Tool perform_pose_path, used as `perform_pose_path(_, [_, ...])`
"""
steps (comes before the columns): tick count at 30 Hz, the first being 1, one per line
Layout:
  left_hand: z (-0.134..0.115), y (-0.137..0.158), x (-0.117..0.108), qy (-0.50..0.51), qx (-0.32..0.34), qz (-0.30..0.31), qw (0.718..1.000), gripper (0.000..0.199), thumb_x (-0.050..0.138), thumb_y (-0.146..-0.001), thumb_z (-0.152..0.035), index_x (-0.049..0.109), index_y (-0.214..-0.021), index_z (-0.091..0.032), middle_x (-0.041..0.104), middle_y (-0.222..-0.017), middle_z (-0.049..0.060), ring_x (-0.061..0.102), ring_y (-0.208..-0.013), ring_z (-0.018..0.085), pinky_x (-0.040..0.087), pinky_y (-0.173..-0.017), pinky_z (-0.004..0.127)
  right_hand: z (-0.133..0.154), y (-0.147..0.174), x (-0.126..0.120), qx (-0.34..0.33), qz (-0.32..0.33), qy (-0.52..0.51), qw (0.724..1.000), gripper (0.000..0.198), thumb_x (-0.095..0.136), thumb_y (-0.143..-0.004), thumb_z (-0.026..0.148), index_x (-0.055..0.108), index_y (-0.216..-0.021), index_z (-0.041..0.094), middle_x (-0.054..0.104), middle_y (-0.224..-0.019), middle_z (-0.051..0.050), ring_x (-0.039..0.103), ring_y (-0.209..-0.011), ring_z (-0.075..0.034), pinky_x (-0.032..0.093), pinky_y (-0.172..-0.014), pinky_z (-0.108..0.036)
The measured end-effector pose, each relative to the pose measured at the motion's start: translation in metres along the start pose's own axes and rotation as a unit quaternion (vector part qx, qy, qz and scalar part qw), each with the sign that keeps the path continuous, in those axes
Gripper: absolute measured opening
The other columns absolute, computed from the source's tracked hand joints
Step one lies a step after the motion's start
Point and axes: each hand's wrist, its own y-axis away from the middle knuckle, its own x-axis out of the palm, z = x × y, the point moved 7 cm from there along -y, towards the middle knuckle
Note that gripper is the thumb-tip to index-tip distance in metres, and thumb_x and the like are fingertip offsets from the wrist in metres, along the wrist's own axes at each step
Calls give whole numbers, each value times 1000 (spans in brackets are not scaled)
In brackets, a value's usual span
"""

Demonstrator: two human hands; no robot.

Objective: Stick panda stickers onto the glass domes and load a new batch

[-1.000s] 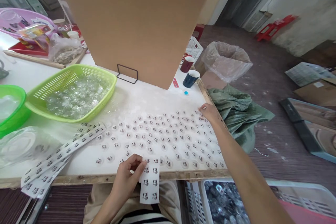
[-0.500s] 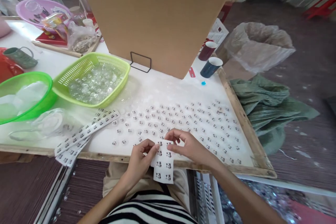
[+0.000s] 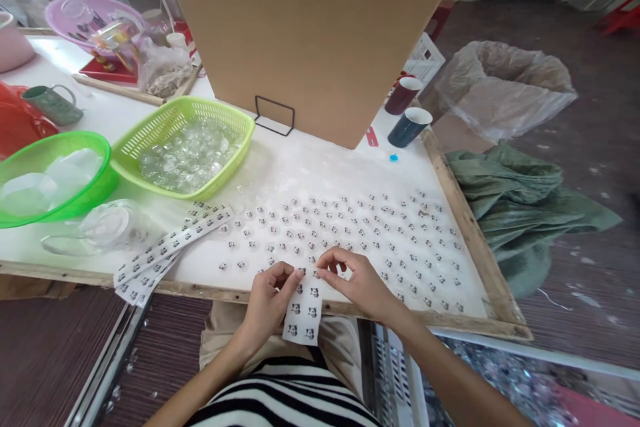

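Single head-worn view, facing forward and down, from above the wearer's striped top (image 3: 280, 400), near the left hand (image 3: 269, 300) and right hand (image 3: 359, 281), taking in the surface (image 3: 313, 163) beyond, up to a brown panel (image 3: 305, 33)

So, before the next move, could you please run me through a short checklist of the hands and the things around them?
1. Left hand pinching the panda sticker strip: ok, near its upper left corner.
2. Right hand at the strip's upper right corner: ok.
3. Sticker freed from its backing there: cannot tell, too small to see.
4. Spare strips lying wholly on the table: not ok, their near ends overhang the front edge.
5. Yellow-green basket holding clear pieces: ok.
6. Dark blue mug apart from the rows of panda pictures: ok.
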Motion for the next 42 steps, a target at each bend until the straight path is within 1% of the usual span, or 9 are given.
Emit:
perform_pose_path(3, [2,-1,0,3,-4,1,1000,37,59,-89,-48,53,-70,-17,45,-60,-4,39,-55,10,32,-51,21,5,0,-6,-37,-13,10,999,13,62,-89,35,62,-81,24,60,-85,-3,54,-80,-18,42,-74,-33])
perform_pose_path(8, [0,-1,0,-14,6,-1,1000,38,58,-90,-48,53,-68,-17,43,-58,-5,38,-54,10,31,-51,21,3,-6,-17,-19,-89,-46,995,15,59,-90,39,58,-87,25,56,-81,-2,50,-75,-18,42,-72,-34])
perform_pose_path(14, [-4,0,2,-49,16,4,999,38,57,-90,-46,56,-66,-17,46,-57,-4,39,-55,10,32,-52,21,4,-14,11,-3,9,-142,990,32,65,-85,30,47,-112,27,61,-88,1,54,-84,-17,43,-83,-35])
perform_pose_path(26, [0,-7,10,-50,19,40,998,36,58,-89,-45,57,-68,-16,49,-59,-3,41,-55,11,33,-51,20,6,-12,8,-14,12,-139,990,44,66,-80,18,40,-114,27,62,-88,2,56,-86,-17,40,-88,-38])
perform_pose_path(31, [6,-6,13,-66,7,67,996,36,57,-90,-46,54,-69,-17,46,-61,-3,41,-58,11,31,-50,19,7,-11,4,-19,-12,-155,988,38,63,-83,18,40,-112,27,60,-82,4,56,-82,-16,42,-85,-37])
perform_pose_path(34, [11,-4,15,-81,-2,81,993,37,56,-90,-47,50,-68,-18,42,-60,-3,39,-58,12,28,-49,20,-7,-23,-48,-48,-115,-163,979,40,64,-82,22,38,-112,28,59,-81,4,58,-78,-16,45,-79,-35])
perform_pose_path(38, [13,-2,15,-92,-3,88,992,38,54,-90,-49,49,-68,-18,41,-61,-3,39,-59,12,28,-51,21,-60,-34,-186,-84,-343,-64,933,53,69,-73,25,34,-112,27,60,-78,5,59,-73,-16,47,-75,-33])
perform_pose_path(40, [13,-3,15,-98,0,84,992,39,54,-90,-50,49,-68,-18,41,-61,-2,39,-59,12,28,-51,21,-101,-36,-249,-31,-411,10,911,55,68,-68,26,33,-110,25,60,-75,6,59,-70,-16,47,-73,-33])
perform_pose_path(42, [13,-4,15,-104,1,81,991,39,53,-90,-50,49,-68,-18,41,-61,-3,38,-59,13,27,-51,21,-141,-36,-294,56,-429,87,897,54,66,-64,23,35,-108,23,60,-71,5,59,-67,-17,48,-74,-34])
